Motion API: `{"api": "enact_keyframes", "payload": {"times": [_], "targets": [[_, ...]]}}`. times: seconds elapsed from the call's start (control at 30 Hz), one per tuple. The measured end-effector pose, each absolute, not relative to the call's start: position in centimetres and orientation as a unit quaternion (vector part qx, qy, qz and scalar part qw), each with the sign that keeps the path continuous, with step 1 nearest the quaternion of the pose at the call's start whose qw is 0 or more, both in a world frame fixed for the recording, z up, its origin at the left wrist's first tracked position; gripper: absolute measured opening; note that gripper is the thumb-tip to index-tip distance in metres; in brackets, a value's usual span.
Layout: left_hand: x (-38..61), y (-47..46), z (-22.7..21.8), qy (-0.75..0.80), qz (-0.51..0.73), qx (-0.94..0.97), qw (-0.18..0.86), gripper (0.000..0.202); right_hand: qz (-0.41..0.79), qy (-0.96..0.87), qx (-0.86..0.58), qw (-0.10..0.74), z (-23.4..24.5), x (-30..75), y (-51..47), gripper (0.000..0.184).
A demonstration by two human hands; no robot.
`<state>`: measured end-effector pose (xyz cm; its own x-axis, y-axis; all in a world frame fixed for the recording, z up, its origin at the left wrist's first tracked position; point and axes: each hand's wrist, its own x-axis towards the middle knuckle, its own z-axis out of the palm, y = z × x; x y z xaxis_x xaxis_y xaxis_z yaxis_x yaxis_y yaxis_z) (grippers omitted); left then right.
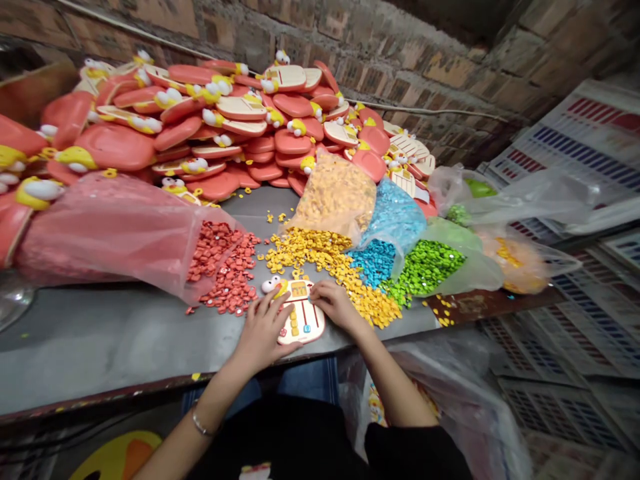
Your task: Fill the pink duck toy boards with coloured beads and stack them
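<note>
A small toy calculator [302,313], cream-faced with a yellow and white bird head, lies at the near edge of the grey table [100,340]. My left hand [261,331] grips its left side, fingers curled round the edge. My right hand [336,303] rests at its upper right corner, fingers bent in a pinch beside the pile of yellow buttons [327,261]; what it pinches is too small to make out. Red buttons [226,270] spill from a pink bag just left of the toy.
Blue buttons [376,261] and green buttons [424,267] spill from plastic bags to the right. A big heap of red toy calculator shells [210,127] fills the back against a brick wall. Stacked white crates [580,153] stand at the right.
</note>
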<state>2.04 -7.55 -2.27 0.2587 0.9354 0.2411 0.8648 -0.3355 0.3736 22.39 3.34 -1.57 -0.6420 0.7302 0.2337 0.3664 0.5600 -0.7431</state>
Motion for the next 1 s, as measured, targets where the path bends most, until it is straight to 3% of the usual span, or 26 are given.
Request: {"api": "enact_keyframes", "payload": {"times": [0.17, 0.3, 0.37, 0.5, 0.6, 0.67, 0.73, 0.9, 1.0], "targets": [[2.0, -7.6, -2.4, 0.570, 0.220, 0.788, 0.079, 0.058, 0.357, -0.852, -0.272, 0.270, -1.6, 21.3, 3.0, 0.016], [1.9, -7.5, -2.6, 0.569, 0.224, 0.788, 0.075, 0.056, 0.426, -0.857, -0.206, 0.202, -0.5, 22.4, 2.7, 0.015], [1.8, -7.4, -2.7, 0.570, 0.224, 0.787, 0.073, 0.055, 0.433, -0.839, -0.240, 0.224, 0.0, 24.1, 2.9, 0.015], [1.8, -7.4, -2.8, 0.564, 0.221, 0.793, 0.065, 0.056, 0.242, -0.761, -0.476, 0.368, -0.1, 28.5, 5.0, 0.016], [1.8, -7.4, -2.9, 0.564, 0.222, 0.793, 0.068, 0.056, 0.095, -0.749, -0.583, 0.302, -1.3, 31.1, 6.9, 0.010], [1.8, -7.5, -2.8, 0.568, 0.223, 0.789, 0.072, 0.056, 0.068, -0.763, -0.594, 0.248, -2.0, 31.8, 7.6, 0.010], [1.9, -7.5, -2.8, 0.571, 0.222, 0.787, 0.072, 0.057, 0.081, -0.768, -0.581, 0.255, -2.4, 31.9, 7.6, 0.013], [2.1, -7.6, -2.6, 0.573, 0.221, 0.786, 0.074, 0.059, 0.222, -0.709, -0.522, 0.419, -1.3, 29.6, 5.8, 0.010], [2.1, -7.7, -2.5, 0.573, 0.218, 0.787, 0.070, 0.057, 0.329, -0.715, -0.447, 0.426, -0.6, 26.9, 4.7, 0.012]]}}
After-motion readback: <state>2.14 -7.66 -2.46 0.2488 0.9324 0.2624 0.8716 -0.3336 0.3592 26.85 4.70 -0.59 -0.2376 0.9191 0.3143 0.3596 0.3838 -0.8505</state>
